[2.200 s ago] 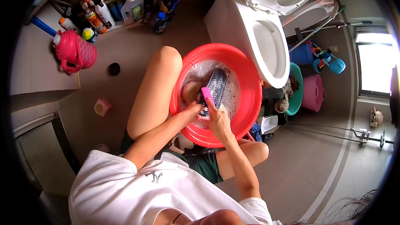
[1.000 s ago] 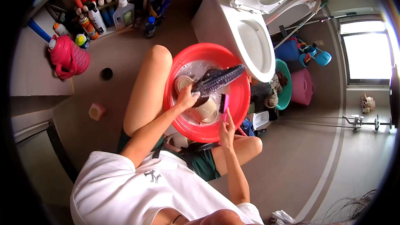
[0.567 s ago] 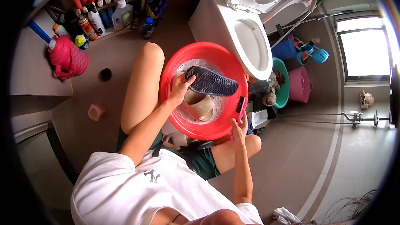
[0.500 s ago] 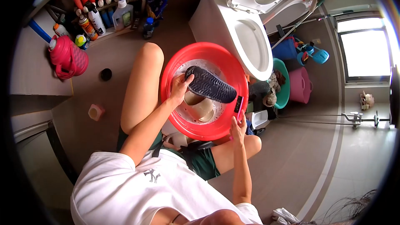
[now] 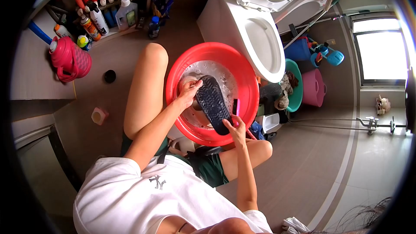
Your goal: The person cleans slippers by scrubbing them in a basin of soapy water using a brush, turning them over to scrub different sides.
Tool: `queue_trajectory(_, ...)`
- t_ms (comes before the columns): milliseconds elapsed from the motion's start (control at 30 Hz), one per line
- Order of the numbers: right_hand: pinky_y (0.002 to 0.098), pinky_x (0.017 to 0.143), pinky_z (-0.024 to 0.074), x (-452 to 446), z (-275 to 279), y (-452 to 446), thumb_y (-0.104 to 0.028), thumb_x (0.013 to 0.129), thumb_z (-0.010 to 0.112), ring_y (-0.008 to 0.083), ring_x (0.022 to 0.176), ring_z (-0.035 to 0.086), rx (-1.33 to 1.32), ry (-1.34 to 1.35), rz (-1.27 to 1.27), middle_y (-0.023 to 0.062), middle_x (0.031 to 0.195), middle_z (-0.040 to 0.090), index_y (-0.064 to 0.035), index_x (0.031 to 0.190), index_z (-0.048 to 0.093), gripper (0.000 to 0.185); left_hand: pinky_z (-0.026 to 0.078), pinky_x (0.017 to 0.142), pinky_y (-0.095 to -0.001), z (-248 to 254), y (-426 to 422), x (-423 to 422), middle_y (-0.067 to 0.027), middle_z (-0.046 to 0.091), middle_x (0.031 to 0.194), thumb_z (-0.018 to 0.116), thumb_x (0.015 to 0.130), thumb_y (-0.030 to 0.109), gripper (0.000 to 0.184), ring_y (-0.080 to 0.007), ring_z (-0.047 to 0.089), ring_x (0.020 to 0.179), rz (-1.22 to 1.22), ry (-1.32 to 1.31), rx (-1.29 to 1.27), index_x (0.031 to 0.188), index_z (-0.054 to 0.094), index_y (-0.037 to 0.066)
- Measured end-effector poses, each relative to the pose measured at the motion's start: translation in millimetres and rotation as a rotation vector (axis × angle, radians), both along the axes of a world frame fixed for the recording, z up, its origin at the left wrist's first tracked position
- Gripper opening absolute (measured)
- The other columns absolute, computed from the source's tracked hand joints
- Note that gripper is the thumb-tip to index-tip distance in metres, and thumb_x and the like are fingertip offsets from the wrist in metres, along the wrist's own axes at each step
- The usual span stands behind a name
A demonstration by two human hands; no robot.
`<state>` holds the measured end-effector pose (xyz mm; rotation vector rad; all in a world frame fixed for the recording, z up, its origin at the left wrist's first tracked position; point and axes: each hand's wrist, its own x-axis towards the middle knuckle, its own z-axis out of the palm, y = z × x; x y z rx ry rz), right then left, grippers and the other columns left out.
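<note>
A dark slipper (image 5: 213,100) is held sole up over a red basin (image 5: 248,87) of soapy water (image 5: 216,70). My left hand (image 5: 189,93) grips the slipper's upper left end, thumb on the sole. My right hand (image 5: 236,129) holds a pink brush (image 5: 236,107) with dark bristles, and its fingertips touch the slipper's lower end. Beneath the slipper, partly hidden, something pale lies in the water near my left hand.
A white toilet (image 5: 264,45) with raised lid stands against the basin's upper right. Right of it are a teal basin (image 5: 295,100) with cloth and a pink bucket (image 5: 313,87). A pink jug (image 5: 70,59), a black round object (image 5: 109,76) and bottles (image 5: 99,19) are at left.
The slipper has swung from pointing right to pointing down toward my right hand, its sole now facing up. My right hand has moved left with the brush and now touches the slipper.
</note>
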<state>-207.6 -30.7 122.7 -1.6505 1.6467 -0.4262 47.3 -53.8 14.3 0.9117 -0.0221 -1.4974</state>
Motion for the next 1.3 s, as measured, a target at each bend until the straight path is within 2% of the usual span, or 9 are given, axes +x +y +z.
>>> queue_trajectory(233, 0.0366, 0.077, 0.0482, 11, -32, 3, -0.037, 0.077, 0.074, 0.0281, 0.08, 0.064, 0.117, 0.084, -0.118, 0.0193, 0.079, 0.065, 0.0007, 0.1, 0.064, 0.045, 0.045, 0.089, -0.0249, 20, 3, -9, 0.0008, 0.061, 0.101, 0.061, 0.093, 0.019, 0.021, -0.0093, 0.057, 0.098, -0.075, 0.15, -0.17, 0.109, 0.059, 0.006)
queue_trajectory(300, 0.0297, 0.057, 0.0425, 14, -39, 1, -0.03, 0.081, 0.073, 0.0168, 0.061, 0.055, 0.141, -0.047, -0.164, 0.0072, 0.065, 0.058, -0.0007, 0.09, 0.063, 0.033, 0.043, 0.09, -0.0255, 31, 5, -10, 0.0002, 0.06, 0.104, 0.06, 0.094, 0.021, 0.025, -0.0096, 0.055, 0.1, -0.14, 0.171, -0.234, 0.112, 0.058, 0.005)
queue_trajectory(433, 0.0223, 0.039, 0.0291, 53, -15, -1, -0.025, 0.086, 0.07, 0.0058, 0.043, 0.039, 0.287, -0.3, -0.287, -0.0052, 0.054, 0.043, -0.0067, 0.083, 0.058, 0.022, 0.033, 0.106, -0.0331, 23, 18, -37, -0.0098, 0.043, 0.133, 0.059, 0.093, 0.033, 0.066, -0.0188, 0.04, 0.125, -0.2, -0.225, -0.1, 0.14, 0.026, 0.001)
queue_trajectory(467, 0.0221, 0.039, 0.0283, 55, -26, -3, -0.025, 0.086, 0.069, 0.0057, 0.043, 0.038, 0.239, -0.292, -0.283, -0.0053, 0.054, 0.042, -0.0072, 0.083, 0.058, 0.022, 0.028, 0.11, -0.0349, 22, 24, -34, -0.0134, 0.033, 0.141, 0.065, 0.088, 0.029, 0.084, -0.0238, 0.033, 0.132, -0.284, -0.07, -0.124, 0.143, 0.007, 0.002)
queue_trajectory(567, 0.0212, 0.039, 0.0264, 73, -7, -8, -0.014, 0.088, 0.062, 0.0035, 0.044, 0.034, 0.319, -0.364, -0.359, -0.0072, 0.056, 0.038, -0.0085, 0.087, 0.057, 0.007, 0.031, 0.108, -0.0343, 26, 37, -35, -0.0128, 0.038, 0.136, 0.067, 0.086, 0.014, 0.089, -0.0222, 0.037, 0.128, -0.444, -0.441, -0.004, 0.145, 0.001, 0.005)
queue_trajectory(733, 0.0197, 0.04, 0.0261, 55, -19, -25, -0.002, 0.088, 0.052, 0.0021, 0.044, 0.033, 0.315, -0.416, -0.3, -0.0086, 0.056, 0.038, -0.0108, 0.084, 0.054, 0.01, 0.031, 0.108, -0.0359, 32, 39, -18, -0.0191, 0.039, 0.14, 0.073, 0.077, 0.011, 0.084, -0.0259, 0.038, 0.13, -0.325, -0.483, -0.126, 0.143, 0.023, -0.002)
queue_trajectory(967, 0.0183, 0.04, 0.0271, 4, -68, -38, -0.007, 0.085, 0.064, 0.0012, 0.045, 0.039, 0.096, -0.317, -0.165, -0.0057, 0.058, 0.052, -0.0084, 0.084, 0.061, 0.004, 0.04, 0.1, -0.0371, 72, 39, -4, -0.0211, 0.041, 0.138, 0.079, 0.073, 0.012, 0.097, -0.0265, 0.046, 0.123, -0.341, -0.152, 0.127, 0.146, 0.017, -0.001)
queue_trajectory(1133, 0.0258, 0.046, 0.0383, -12, -87, -40, -0.017, 0.08, 0.073, 0.0077, 0.052, 0.048, -0.024, 0.029, -0.144, 0.0004, 0.057, 0.051, -0.0038, 0.07, 0.059, 0.022, 0.054, 0.076, -0.0319, 40, 42, -10, -0.0104, 0.066, 0.096, 0.071, 0.071, -0.001, 0.046, -0.0172, 0.065, 0.083, -0.165, -0.036, 0.064, 0.115, 0.057, -0.001)
queue_trajectory(1300, 0.037, 0.063, 0.0465, -5, -91, -44, -0.023, 0.085, 0.065, 0.0263, 0.064, 0.057, -0.058, 0.144, -0.093, 0.0136, 0.061, 0.055, -0.0027, 0.089, 0.062, 0.021, 0.054, 0.07, -0.0296, 45, 42, -8, -0.0089, 0.067, 0.095, 0.07, 0.073, 0.0, 0.04, -0.0162, 0.066, 0.08, -0.072, -0.039, 0.146, 0.112, 0.059, -0.002)
